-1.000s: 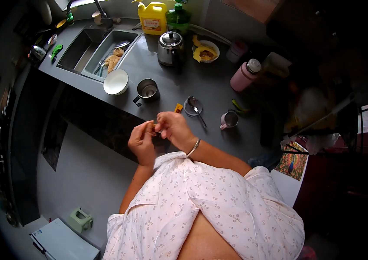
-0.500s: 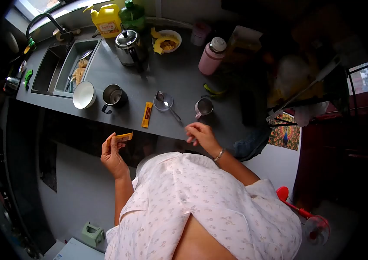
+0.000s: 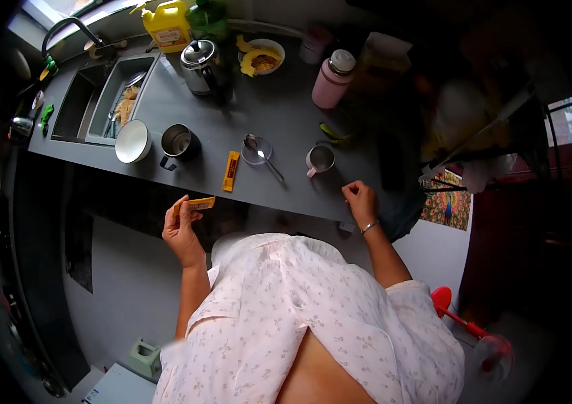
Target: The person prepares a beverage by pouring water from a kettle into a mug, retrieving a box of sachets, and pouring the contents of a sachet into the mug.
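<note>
My left hand [image 3: 182, 236] is in front of the counter edge, its thumb and fingers pinching a yellow stick sachet [image 3: 202, 203]. At the counter's front edge, my right hand [image 3: 361, 203] is closed, fingertips together; whatever is in them, if anything, is too small to make out. A pink-handled mug [image 3: 320, 159] stands just beyond it to the left. Between the hands, a second yellow stick sachet [image 3: 230, 172] lies flat on the counter. Beside that, a metal spoon [image 3: 269, 163] rests across a clear round lid [image 3: 256, 151].
A dark mug [image 3: 179, 143] and a white bowl [image 3: 133, 141] stand near the sink [image 3: 84, 101]. Farther back are a kettle [image 3: 202, 71], a bowl with yellow pieces [image 3: 279, 47], a pink bottle [image 3: 331, 82] and a yellow jug [image 3: 166, 28].
My right hand has moved right, away from the spoon, to beside the pink-handled mug. My left hand still holds the sachet, slightly higher and farther right.
</note>
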Demonstrator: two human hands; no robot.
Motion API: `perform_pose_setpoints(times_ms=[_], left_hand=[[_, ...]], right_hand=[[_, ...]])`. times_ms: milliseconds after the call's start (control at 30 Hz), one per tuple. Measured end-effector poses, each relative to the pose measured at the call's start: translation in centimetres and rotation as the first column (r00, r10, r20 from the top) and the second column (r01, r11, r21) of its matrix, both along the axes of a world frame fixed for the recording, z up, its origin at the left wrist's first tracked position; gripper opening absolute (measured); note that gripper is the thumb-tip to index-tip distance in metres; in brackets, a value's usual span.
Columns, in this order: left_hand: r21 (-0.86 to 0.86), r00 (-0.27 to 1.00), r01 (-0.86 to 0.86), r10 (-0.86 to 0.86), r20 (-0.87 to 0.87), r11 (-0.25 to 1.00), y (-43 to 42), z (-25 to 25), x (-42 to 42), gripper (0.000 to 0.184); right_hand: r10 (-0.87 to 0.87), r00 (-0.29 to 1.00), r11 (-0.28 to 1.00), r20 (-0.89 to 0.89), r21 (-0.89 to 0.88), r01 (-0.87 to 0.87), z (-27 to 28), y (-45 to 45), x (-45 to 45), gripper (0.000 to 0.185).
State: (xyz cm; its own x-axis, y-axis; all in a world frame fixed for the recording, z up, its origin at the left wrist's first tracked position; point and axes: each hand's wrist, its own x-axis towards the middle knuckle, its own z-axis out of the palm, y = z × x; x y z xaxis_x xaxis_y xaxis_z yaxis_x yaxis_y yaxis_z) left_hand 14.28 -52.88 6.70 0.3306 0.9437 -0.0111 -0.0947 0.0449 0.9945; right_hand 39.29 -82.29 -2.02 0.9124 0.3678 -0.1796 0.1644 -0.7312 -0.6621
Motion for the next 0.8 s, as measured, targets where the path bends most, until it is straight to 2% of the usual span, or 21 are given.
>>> perform_pose_setpoints(times_ms=[100, 167, 300, 367, 467, 533, 600, 633, 667, 733, 767, 800], left_hand=[[0.025, 1.0, 0.016, -0.016, -0.008, 1.0, 0.7, 0.4, 0.2, 0.018], [0.025, 0.999, 0.047, -0.047, -0.002, 0.999, 1.4, 0.4, 0.0, 0.017], [0.045, 0.998, 0.059, -0.059, -0.016, 0.997, 3.8, 0.0, -1.1, 0.016], [0.042, 0.999, 0.042, -0.043, 0.025, 0.998, 5.3, 0.1, -2.0, 0.016], [0.051, 0.999, -0.024, 0.022, 0.041, 0.998, 7.7, 0.6, -4.1, 0.015], [0.059, 0.997, -0.064, 0.062, 0.044, 0.996, 9.4, 0.8, -5.6, 0.015], [0.118, 0.993, -0.113, 0.11, 0.033, 0.987, 11.1, 0.5, -7.8, 0.013], [0.119, 0.992, -0.126, 0.125, 0.009, 0.985, 11.9, 0.3, -9.1, 0.01], [0.12, 0.991, -0.134, 0.133, 0.014, 0.984, 12.5, 0.5, -10.1, 0.01], [0.175, 0.977, -0.201, 0.211, -0.037, 0.964, 13.4, 0.9, -11.7, 0.011], [0.176, 0.975, -0.206, 0.217, -0.046, 0.963, 14.0, 0.8, -12.7, 0.011], [0.173, 0.975, -0.21, 0.22, -0.04, 0.962, 14.4, 0.8, -13.5, 0.011]], right_hand=[[-0.087, 0.991, 0.995, 0.101, -0.039, 0.091, 1.4, -0.1, -0.4, 0.022], [-0.186, 0.981, 0.967, 0.058, 0.186, 0.173, 3.4, 0.8, -1.3, 0.021], [-0.131, 0.987, 0.949, 0.095, 0.3, 0.097, 6.8, 5.4, -4.2, 0.017], [-0.023, 0.998, 0.89, -0.057, 0.454, 0.046, 7.7, 9.2, -6.2, 0.014], [0.231, 0.964, 0.852, -0.13, 0.506, -0.136, 9.2, 16.2, -9.6, 0.014], [0.404, 0.908, 0.817, -0.11, 0.49, -0.304, 8.9, 20.9, -11.3, 0.016], [0.54, 0.831, 0.731, -0.13, 0.563, -0.386, 8.7, 25.5, -13.1, 0.019], [0.583, 0.764, 0.728, -0.277, 0.596, -0.339, 9.6, 27.5, -14.0, 0.022], [0.618, 0.728, 0.703, -0.298, 0.624, -0.341, 8.4, 29.5, -14.7, 0.028], [0.614, 0.7, 0.683, -0.365, 0.69, -0.239, 5.9, 33.0, -16.0, 0.04], [0.616, 0.7, 0.683, -0.361, 0.688, -0.246, 5.2, 34.4, -16.6, 0.04], [0.543, 0.676, 0.741, -0.498, 0.662, -0.108, 4.7, 35.7, -17.1, 0.046]])
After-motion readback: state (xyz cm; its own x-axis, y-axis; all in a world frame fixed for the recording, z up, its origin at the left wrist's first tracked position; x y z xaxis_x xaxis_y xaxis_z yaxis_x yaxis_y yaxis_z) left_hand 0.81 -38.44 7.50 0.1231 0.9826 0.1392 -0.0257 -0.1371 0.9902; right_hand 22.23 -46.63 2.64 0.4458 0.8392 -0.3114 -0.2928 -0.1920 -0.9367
